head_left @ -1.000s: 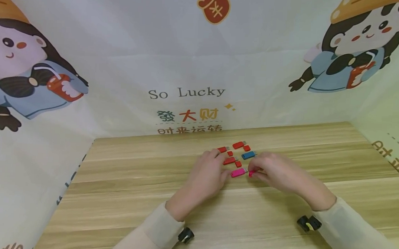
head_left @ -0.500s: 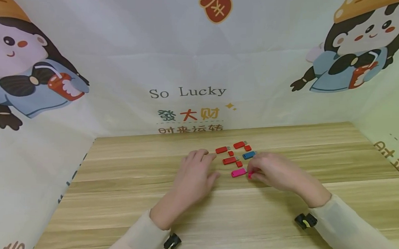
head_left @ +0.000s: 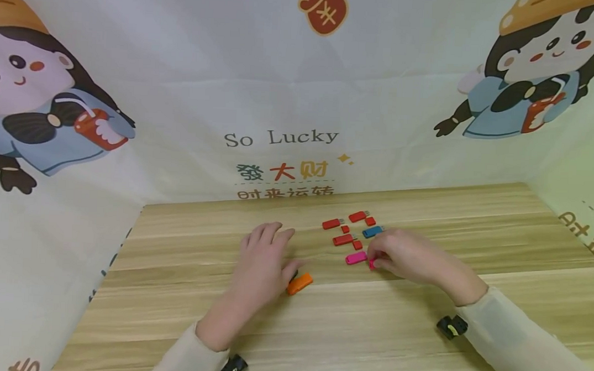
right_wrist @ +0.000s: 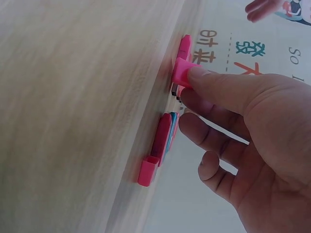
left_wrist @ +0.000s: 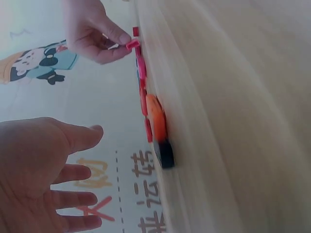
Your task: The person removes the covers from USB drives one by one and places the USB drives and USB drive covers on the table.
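Note:
My right hand (head_left: 413, 262) pinches a small pink USB stick cap (right_wrist: 181, 73) between thumb and forefinger, just right of the pink USB stick (head_left: 356, 258) on the table. My left hand (head_left: 261, 264) is held with fingers spread and nothing in its grasp. Near its thumb lies an orange USB stick (head_left: 300, 284). In the left wrist view the black end (left_wrist: 165, 154) of that stick shows; the thumb covers part of it in the head view.
Behind the pink stick lie red USB sticks (head_left: 343, 240) with metal plugs bare, small red caps (head_left: 357, 245) beside them, and a blue USB stick (head_left: 372, 231). The wooden table (head_left: 350, 332) meets a printed cloth backdrop (head_left: 190, 120) at the back.
My left hand has drawn back to the left, away from the red sticks, and the orange stick has come into view beside it. The right hand still holds the pink cap, almost unmoved.

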A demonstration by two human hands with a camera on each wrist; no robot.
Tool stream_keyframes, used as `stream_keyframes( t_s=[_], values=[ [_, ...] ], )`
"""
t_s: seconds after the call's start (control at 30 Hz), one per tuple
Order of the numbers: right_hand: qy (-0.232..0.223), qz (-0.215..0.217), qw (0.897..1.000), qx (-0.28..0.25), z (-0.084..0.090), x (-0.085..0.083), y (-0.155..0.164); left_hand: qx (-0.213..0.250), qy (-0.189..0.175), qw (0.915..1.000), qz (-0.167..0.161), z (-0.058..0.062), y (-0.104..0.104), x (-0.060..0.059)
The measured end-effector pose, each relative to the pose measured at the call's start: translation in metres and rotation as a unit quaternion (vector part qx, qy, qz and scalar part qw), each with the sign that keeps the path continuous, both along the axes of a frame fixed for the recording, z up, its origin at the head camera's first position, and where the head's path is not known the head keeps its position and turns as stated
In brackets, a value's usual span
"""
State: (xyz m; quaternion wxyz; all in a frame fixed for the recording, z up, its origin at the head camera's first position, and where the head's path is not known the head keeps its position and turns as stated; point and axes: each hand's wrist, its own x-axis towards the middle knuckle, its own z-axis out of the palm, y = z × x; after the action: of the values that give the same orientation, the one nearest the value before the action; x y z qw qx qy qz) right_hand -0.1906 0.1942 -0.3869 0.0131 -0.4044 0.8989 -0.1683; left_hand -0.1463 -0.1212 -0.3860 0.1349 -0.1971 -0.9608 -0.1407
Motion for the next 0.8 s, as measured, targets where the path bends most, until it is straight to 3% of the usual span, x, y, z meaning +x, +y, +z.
stream_keyframes(
  t_s=[0.4, 0.8],
  values=[
    [-0.003, 0.001, 1.0, 0.007, -0.003, -0.003, 0.0, -0.019, 0.005, 0.9995, 0.026, -0.001, -0.018, 0.001],
    [-0.014, -0.012, 1.0, 0.016, -0.004, -0.004, -0.002, -0.016, 0.022, 0.999, 0.034, -0.002, -0.022, 0.0]
  ],
)
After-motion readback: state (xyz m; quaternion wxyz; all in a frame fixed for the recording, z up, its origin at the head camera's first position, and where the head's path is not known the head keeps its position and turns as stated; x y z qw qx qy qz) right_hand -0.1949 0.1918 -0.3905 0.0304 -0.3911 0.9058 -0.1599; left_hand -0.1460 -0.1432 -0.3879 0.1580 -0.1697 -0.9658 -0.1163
